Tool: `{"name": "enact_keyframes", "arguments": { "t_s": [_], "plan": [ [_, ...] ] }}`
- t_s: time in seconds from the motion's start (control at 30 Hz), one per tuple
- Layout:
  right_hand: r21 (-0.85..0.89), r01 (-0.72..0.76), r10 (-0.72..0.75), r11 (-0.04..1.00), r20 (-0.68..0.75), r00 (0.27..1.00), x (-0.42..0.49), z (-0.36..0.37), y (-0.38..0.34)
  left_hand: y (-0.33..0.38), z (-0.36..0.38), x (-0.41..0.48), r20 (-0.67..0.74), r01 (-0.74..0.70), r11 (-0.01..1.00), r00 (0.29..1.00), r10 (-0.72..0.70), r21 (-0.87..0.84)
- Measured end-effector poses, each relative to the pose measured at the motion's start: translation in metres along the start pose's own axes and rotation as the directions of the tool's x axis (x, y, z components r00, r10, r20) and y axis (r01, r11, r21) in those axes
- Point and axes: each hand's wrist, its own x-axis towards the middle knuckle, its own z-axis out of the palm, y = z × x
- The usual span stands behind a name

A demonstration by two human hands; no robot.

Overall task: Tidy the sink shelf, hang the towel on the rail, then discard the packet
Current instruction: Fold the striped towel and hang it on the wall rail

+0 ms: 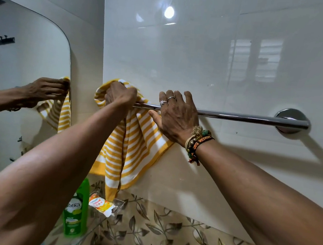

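A yellow and white striped towel [132, 151] hangs bunched over the left end of a chrome rail [245, 117] on the white tiled wall. My left hand [120, 95] grips the top of the towel where it crosses the rail. My right hand [175, 113] lies over the rail just to the right, its fingers spread and its thumb against the towel's hanging edge. Below the towel an orange and white packet [100, 205] lies on the glass shelf [97, 222].
A green Vatika bottle [75, 210] stands upright on the shelf left of the packet. A mirror [26, 71] fills the left wall and reflects my hand and the towel. The rail's round mount [291, 121] sits at the right. Leaf-patterned tiles [166, 230] run below.
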Motion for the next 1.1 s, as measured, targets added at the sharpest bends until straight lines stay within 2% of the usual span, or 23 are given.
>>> {"name": "enact_keyframes", "arguments": {
  "t_s": [0.13, 0.3, 0.47, 0.57, 0.67, 0.73, 0.77, 0.8, 0.83, 0.87, 0.9, 0.93, 0.97, 1.07, 1.1],
  "plan": [
    [0.075, -0.056, 0.058, 0.996, -0.027, 0.998, 0.003, -0.002, -0.003, 0.008, -0.002, -0.008, 0.044, 0.01, 0.969, 0.999, 0.001, -0.245],
    [0.197, -0.135, 0.143, 0.971, -0.023, 0.989, 0.008, -0.007, -0.006, 0.028, -0.009, -0.024, 0.206, 0.059, 0.838, 0.976, 0.065, -0.542],
    [0.37, -0.245, 0.269, 0.896, -0.013, 0.963, 0.016, -0.017, 0.001, 0.054, -0.022, -0.048, 0.245, 0.009, 0.759, 0.949, 0.198, -0.65],
    [0.42, -0.291, 0.326, 0.86, -0.012, 0.945, 0.017, -0.023, 0.01, 0.059, -0.027, -0.063, 0.24, -0.095, 0.748, 0.914, 0.327, -0.657],
    [0.481, -0.394, 0.45, 0.783, -0.002, 0.893, 0.012, -0.03, 0.022, 0.053, -0.03, -0.079, 0.179, -0.384, 0.733, 0.809, 0.561, -0.562],
    [0.516, -0.477, 0.561, 0.711, -0.007, 0.828, 0.009, -0.034, 0.03, 0.041, -0.033, -0.087, 0.099, -0.673, 0.661, 0.671, 0.734, -0.332],
    [0.518, -0.508, 0.599, 0.688, -0.012, 0.801, 0.006, -0.036, 0.033, 0.031, -0.034, -0.09, 0.072, -0.819, 0.56, 0.555, 0.828, -0.123],
    [0.516, -0.53, 0.626, 0.673, -0.015, 0.78, 0.003, -0.039, 0.035, 0.021, -0.033, -0.091, 0.079, -0.912, 0.4, 0.407, 0.91, 0.091],
    [0.521, -0.544, 0.647, 0.658, -0.021, 0.762, 0.001, -0.041, 0.038, 0.01, -0.032, -0.091, 0.106, -0.939, 0.221, 0.256, 0.961, 0.263],
    [0.541, -0.55, 0.669, 0.636, -0.033, 0.742, -0.002, -0.044, 0.04, -0.002, -0.029, -0.091, 0.137, -0.925, 0.077, 0.136, 0.981, 0.373],
    [0.579, -0.552, 0.696, 0.6, -0.037, 0.717, -0.005, -0.048, 0.041, -0.013, -0.028, -0.092, 0.161, -0.902, -0.001, 0.076, 0.984, 0.431],
    [0.622, -0.547, 0.722, 0.56, -0.043, 0.691, -0.008, -0.052, 0.041, -0.024, -0.026, -0.091, 0.157, -0.888, -0.02, 0.059, 0.986, 0.458],
    [0.664, -0.54, 0.748, 0.517, -0.045, 0.662, -0.011, -0.055, 0.04, -0.033, -0.026, -0.09, 0.121, -0.876, 0.011, 0.079, 0.989, 0.482],
    [0.738, -0.546, 0.826, 0.395, -0.025, 0.564, -0.017, -0.064, 0.039, -0.046, -0.028, -0.092, -0.043, -0.84, 0.212, 0.221, 0.974, 0.5],
    [0.756, -0.544, 0.851, 0.364, -0.033, 0.524, -0.019, -0.066, 0.04, -0.045, -0.031, -0.094, -0.049, -0.841, 0.28, 0.291, 0.955, 0.463]
  ]
}}
